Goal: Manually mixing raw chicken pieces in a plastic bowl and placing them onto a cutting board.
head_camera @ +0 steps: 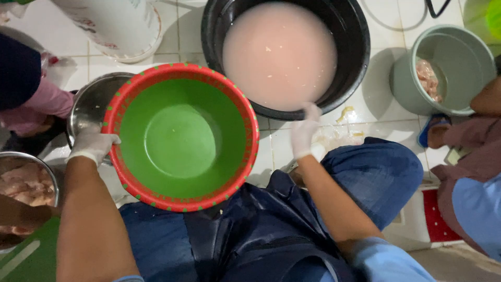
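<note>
I look down from the head camera at a person who sits low on a white tiled floor [386, 117]. The left hand [93, 144], in a thin white glove, grasps the red rim of the green basin [180, 137]; the fingers are closed over the edge at the left side. The basin is empty and is held above the lap, and it covers a part of a metal bowl [91, 102] behind it. The right hand [305, 130], also gloved, rests with loosely spread fingers at the near rim of the black tub [347, 78], which is full of cloudy pink water. I cannot tell if these fingers grasp the rim or only lean on it.

At the far left stands another metal bowl with raw meat [23, 183], and at the right a grey bucket [451, 73] with some meat inside. Other people sit at both sides, close to the basin.

In my judgement the weak point is the one-hand hold. The basin is wide and the grip is only at one edge, so it can tip or slide down, more so if the glove is wet. The tub is filled high, so a push on its rim may spill water over the floor and the jeans. The neighbours are near, and a wide swing may hit them.
</note>
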